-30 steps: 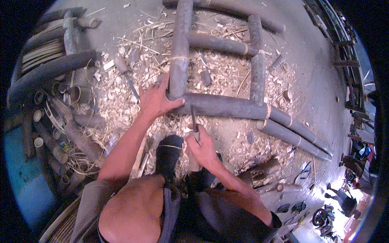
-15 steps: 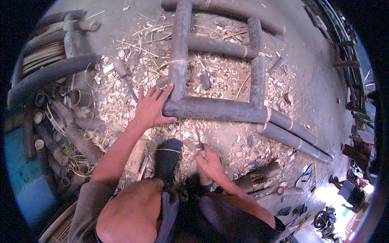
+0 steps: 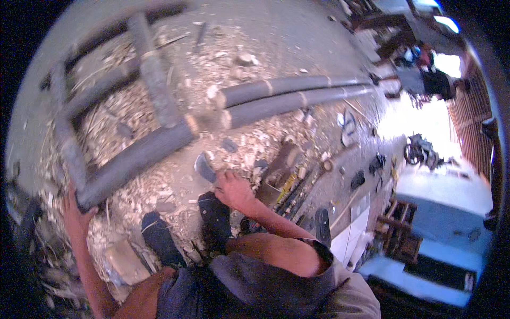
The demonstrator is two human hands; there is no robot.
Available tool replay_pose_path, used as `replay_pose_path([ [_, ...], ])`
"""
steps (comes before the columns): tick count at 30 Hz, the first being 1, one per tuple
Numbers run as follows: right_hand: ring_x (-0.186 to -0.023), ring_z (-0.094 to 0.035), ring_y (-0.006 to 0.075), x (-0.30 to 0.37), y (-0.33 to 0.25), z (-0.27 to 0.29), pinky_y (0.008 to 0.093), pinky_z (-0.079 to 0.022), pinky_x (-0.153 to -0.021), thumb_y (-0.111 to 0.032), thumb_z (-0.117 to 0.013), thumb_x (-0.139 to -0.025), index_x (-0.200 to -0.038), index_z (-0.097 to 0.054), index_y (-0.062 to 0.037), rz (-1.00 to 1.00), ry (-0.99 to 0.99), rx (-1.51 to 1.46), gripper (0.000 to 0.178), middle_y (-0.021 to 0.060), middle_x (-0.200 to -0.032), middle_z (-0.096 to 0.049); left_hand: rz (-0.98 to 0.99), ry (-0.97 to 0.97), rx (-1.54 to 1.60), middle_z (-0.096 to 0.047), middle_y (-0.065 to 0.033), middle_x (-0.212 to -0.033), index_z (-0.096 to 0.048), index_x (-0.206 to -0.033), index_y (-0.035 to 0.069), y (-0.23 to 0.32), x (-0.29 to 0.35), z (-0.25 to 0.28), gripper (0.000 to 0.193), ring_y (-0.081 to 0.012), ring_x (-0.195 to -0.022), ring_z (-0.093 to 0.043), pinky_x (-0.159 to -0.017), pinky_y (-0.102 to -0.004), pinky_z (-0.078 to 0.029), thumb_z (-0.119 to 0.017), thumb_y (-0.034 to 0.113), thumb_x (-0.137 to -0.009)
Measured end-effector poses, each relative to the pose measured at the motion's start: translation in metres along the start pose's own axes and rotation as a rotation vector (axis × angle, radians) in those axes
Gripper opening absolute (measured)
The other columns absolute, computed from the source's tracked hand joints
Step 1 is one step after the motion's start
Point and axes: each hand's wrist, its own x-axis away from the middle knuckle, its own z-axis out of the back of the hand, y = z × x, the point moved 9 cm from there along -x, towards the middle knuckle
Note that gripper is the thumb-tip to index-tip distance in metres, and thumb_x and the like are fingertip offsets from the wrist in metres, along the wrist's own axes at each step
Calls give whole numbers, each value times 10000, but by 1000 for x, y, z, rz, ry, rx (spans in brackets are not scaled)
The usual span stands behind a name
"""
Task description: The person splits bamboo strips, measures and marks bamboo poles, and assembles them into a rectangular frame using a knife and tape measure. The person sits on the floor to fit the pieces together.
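1. Dark pole frame [image 3: 139, 162]: on the floor at left. Its near-left corner is at the left hand [image 3: 76, 212]; right hand [image 3: 234, 190] is clear of it, off the near bar's right end.
2. Grey blade [image 3: 203, 167]: between right hand and near bar.
3. Left hand: thumb and fingers spread, laid against the corner, not wrapped round.
4. Right hand: fingers bent at the blade's near end. Blurred; can't tell if gripping.
5. Wood shavings [image 3: 154, 183] inside and around the frame. Two dark poles [image 3: 297, 93], side by side, right of it.
6. Feet [image 3: 215, 218] between the hands, one just below right hand.
7. Right side: brown hollow piece [image 3: 281, 162] near right hand; farther out, motorbike [image 3: 418, 151], another person [image 3: 427, 82].
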Motion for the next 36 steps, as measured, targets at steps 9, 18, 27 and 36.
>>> replay_pose_path([
  [9, -1158, -506, 397, 23, 1, 18, 500, -444, -990, -258, -697, -836, -1291, -527, -27, -12, 225, -107, 538, 214, -1238, -509, -311, 267, -79, -275, -143, -1624, -268, -1596, 265, 134, 6, 6, 1155, -383, -1482, -273, -1194, -619, -183, -858, 469, -625],
  [18, -1282, -461, 450, 49, 91, 16, 517, -385, -1099, -308, -683, -836, -1356, -528, 20, -292, 89, 7, 635, 290, -1364, -510, -268, 102, 65, -549, -198, -1336, -519, -1432, 158, 202, -22, 9, 869, -395, -1226, -505, -1081, -522, -368, -872, 392, -673],
  [27, -956, -621, 369, 191, 233, -13, 459, -496, -883, -244, -636, -948, -1136, -632, 15, -685, 507, -398, 320, 208, -1086, -670, -218, 241, 228, -415, -161, -1502, -439, -1493, 193, 205, 36, 3, 877, -383, -1412, -351, -1172, -579, -247, -814, 406, -729],
  [36, -895, -618, 280, 287, 259, -101, 441, -496, -879, -260, -625, -971, -1285, -496, -51, -858, 189, -651, 399, 144, -1043, -679, -234, 237, 245, -328, -111, -1584, -434, -1504, 232, 195, 50, -6, 857, -340, -1486, -261, -1196, -575, -201, -814, 298, -739],
])
